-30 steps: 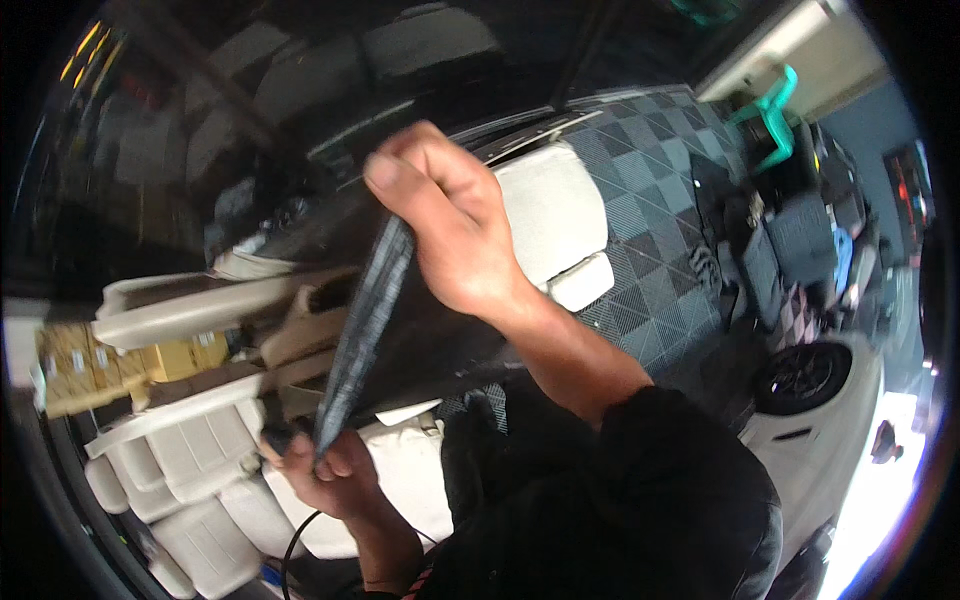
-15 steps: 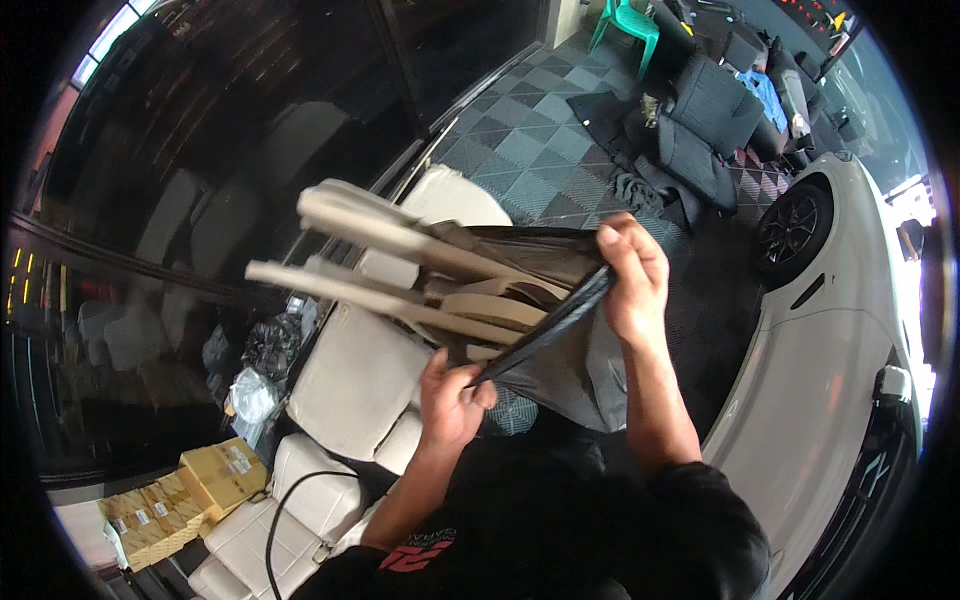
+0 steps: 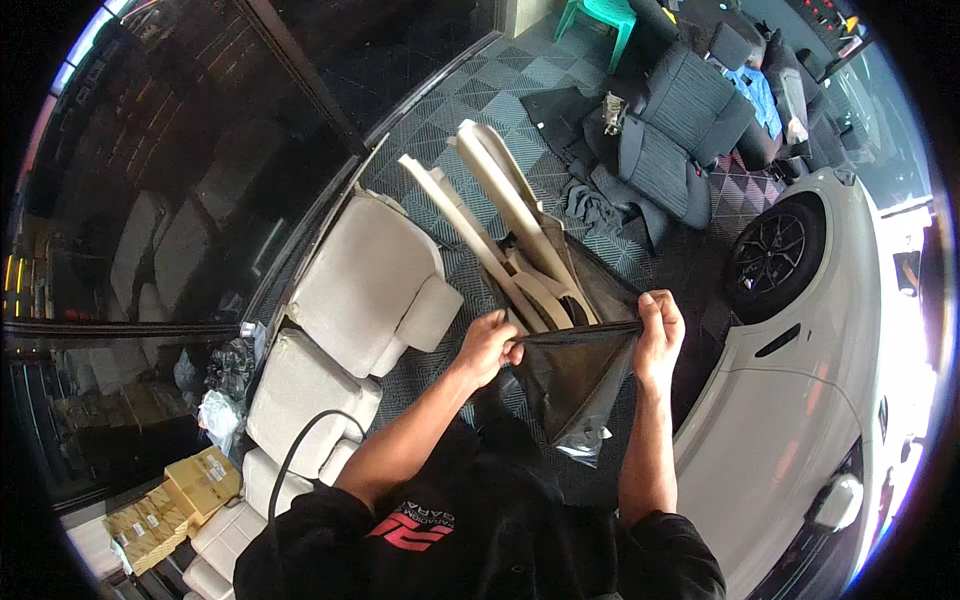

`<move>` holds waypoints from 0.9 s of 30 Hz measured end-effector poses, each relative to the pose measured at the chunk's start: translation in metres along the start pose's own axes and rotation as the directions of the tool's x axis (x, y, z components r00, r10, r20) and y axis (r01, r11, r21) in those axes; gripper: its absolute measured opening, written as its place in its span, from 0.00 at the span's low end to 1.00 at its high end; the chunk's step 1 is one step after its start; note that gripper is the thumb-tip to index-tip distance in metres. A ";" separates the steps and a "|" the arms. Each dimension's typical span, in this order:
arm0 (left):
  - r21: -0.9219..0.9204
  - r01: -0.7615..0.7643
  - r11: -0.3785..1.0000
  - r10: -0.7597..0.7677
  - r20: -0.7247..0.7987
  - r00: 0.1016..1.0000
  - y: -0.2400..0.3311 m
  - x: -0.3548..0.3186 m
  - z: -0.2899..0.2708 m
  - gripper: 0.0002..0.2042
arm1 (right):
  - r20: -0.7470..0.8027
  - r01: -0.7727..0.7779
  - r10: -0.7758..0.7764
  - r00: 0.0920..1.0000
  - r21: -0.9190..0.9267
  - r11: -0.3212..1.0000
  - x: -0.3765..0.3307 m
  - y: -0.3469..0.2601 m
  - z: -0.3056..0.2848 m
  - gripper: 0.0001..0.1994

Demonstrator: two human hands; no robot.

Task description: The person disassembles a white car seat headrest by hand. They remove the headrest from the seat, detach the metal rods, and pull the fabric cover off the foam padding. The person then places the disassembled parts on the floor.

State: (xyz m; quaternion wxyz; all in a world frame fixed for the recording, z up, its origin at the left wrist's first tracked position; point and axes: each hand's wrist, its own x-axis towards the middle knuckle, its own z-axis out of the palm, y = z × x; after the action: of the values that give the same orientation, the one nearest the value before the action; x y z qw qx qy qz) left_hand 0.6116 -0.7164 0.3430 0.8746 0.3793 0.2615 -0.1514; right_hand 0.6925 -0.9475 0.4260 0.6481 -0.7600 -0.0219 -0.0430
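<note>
A thin black plastic bag (image 3: 580,370) is stretched between my two hands. My left hand (image 3: 489,347) pinches the left end of its rim, and my right hand (image 3: 658,338) grips the right end. Several long beige trim panels (image 3: 508,205) stick out of the bag's mouth, pointing away from me and slightly left. Their lower ends are hidden inside the bag. Near its bottom the bag has a shiny, clearer patch with a small white tag (image 3: 603,433).
Light beige car seats (image 3: 365,275) line the left along a dark glass wall. Cardboard boxes (image 3: 203,483) and plastic bags (image 3: 222,415) lie beyond them. A white car (image 3: 790,390) stands at right. Dark seats (image 3: 680,125) and a green plastic chair (image 3: 600,18) are at the far side.
The trim panels have swung from pointing left to pointing away from me. The bag now hangs lower, its rim nearly level between my hands. My left hand has moved right.
</note>
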 end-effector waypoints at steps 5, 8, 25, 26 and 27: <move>0.107 0.100 0.989 -0.102 0.009 0.995 0.004 0.118 0.029 0.07 | -0.039 -0.050 0.048 0.998 -0.062 0.997 0.089 0.042 -0.017 0.14; 0.302 0.157 0.940 -0.175 0.032 0.984 0.002 0.200 0.033 0.07 | -0.046 -0.083 0.077 0.996 -0.160 0.983 0.142 0.073 -0.019 0.13; 0.939 0.084 0.332 -0.115 -0.048 0.992 -0.014 0.625 -0.038 0.12 | 0.067 -0.340 0.394 0.917 -0.390 0.856 0.383 0.302 0.081 0.14; 0.911 0.142 0.387 -0.100 -0.111 0.989 -0.007 0.641 -0.041 0.12 | 0.101 -0.298 0.371 0.923 -0.420 0.857 0.401 0.312 0.087 0.14; 0.877 0.176 0.448 -0.070 -0.162 0.984 0.004 0.657 -0.043 0.13 | 0.138 -0.252 0.344 0.929 -0.445 0.859 0.419 0.324 0.094 0.15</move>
State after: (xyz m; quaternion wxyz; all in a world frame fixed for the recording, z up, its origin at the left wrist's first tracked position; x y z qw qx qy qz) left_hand 1.1356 -0.7254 -0.0551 0.5210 0.7660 0.2154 -0.3088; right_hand 1.1422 -0.9157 0.1322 0.4621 -0.8755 0.0371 0.1361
